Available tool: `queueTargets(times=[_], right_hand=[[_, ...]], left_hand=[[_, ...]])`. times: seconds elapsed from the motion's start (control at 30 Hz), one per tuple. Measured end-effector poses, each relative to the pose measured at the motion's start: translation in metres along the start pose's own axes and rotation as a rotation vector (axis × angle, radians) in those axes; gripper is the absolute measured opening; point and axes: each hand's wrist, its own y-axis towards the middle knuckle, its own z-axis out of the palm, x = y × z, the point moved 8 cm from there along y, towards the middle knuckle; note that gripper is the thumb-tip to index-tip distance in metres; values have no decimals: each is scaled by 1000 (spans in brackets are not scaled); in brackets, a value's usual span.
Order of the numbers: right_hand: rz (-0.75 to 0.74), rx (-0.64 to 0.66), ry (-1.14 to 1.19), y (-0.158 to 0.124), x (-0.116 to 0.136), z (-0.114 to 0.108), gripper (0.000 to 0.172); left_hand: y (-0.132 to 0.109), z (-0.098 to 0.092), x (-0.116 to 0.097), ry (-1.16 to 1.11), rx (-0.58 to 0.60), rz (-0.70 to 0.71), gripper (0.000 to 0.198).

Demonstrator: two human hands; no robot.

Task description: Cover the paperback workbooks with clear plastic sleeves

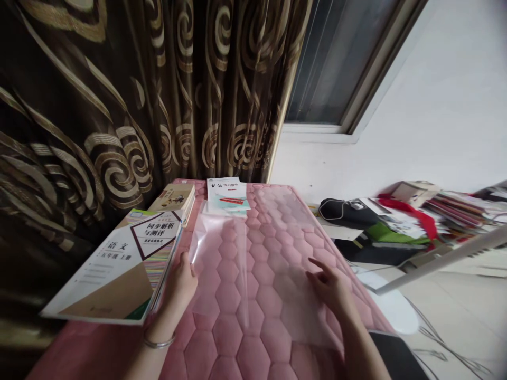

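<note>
A clear plastic book cover (219, 258) lies spread over the pink quilted pad, with a raised fold down its middle and glare near its upper left. My left hand (184, 279), a bracelet on its wrist, is closed on the cover's left edge. Above the right part of the plastic is my right hand (332, 287), index finger stretched out and fingers apart, holding nothing. I cannot tell whether it touches the sheet. Just left of my left hand is a stack of books, topped by a white and brown workbook (114, 264).
Behind the workbook sits a thick tan book (174, 198). A thin white and teal booklet (226, 198) lies at the pad's far end, near another clear sheet (283, 208). Patterned curtains (119, 105) hang along the left. Cluttered bags and papers (380, 227) fill the right, beyond the pad's edge.
</note>
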Motion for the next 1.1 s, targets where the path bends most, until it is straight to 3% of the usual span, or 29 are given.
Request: queueTargets(times=[0.1,0.23,0.4,0.5,0.57,0.67,0.73,0.83,0.9,1.0,1.1], right_hand=[[9,36,-52,4,-19,-12,53],[32,121,-90,5,-28,-4,46],[32,197,-124,4,-27,7,44],[4,234,-147,3,-24,9,43],[-16,266,-163,4,-22,12,41],[-31,283,-297,7,-14,12,35],[-38,211,-470,12,-1,7,30],[-126,66,-574,27,43,9,27],[-210,66,-434,43,80,28,24],[-39,164,-50,85,109,74,13],[40,177,58,131,132,122,12]], left_hand=[[-2,9,17,134,-4,-31,35],[-4,22,30,178,-35,-18,50],[-12,11,25,312,-205,58,51],[-21,5,7,396,-268,89,53],[-25,9,-16,371,-223,186,53],[-33,28,-63,205,-56,475,47],[-41,43,-88,86,76,648,48],[-47,62,-100,8,223,712,55],[-49,70,-97,4,268,683,57],[-52,77,-90,-15,283,675,60],[-54,84,-86,-29,287,687,63]])
